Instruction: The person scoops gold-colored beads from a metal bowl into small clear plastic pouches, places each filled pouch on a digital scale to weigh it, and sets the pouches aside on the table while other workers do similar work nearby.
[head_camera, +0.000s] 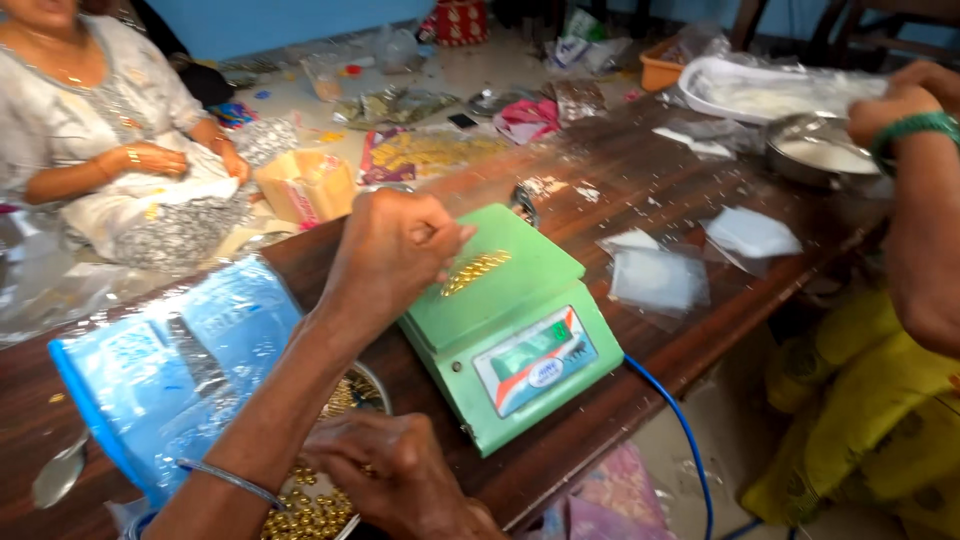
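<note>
The left hand (385, 255) is hovering with fingers bunched together over the small golden beads (476, 270) lying on the green plastic weighing scale (510, 320), seemingly topping up a portion, while the right hand (385, 470) is resting, fingers curled, in the round metal bowl of gold beads (320, 505).

Hidden, cropped and blurred parts

Left hand (385, 255) curled over the green scale (510, 320), fingers' tips hidden behind the knuckles; perhaps pinching beads, too blurred to tell. Bowl of gold beads (320, 500) mostly covered by the right hand (395, 480) and cut by the bottom edge. Scale display unreadable. Seated person (90, 120) cropped at the top edge.
</note>
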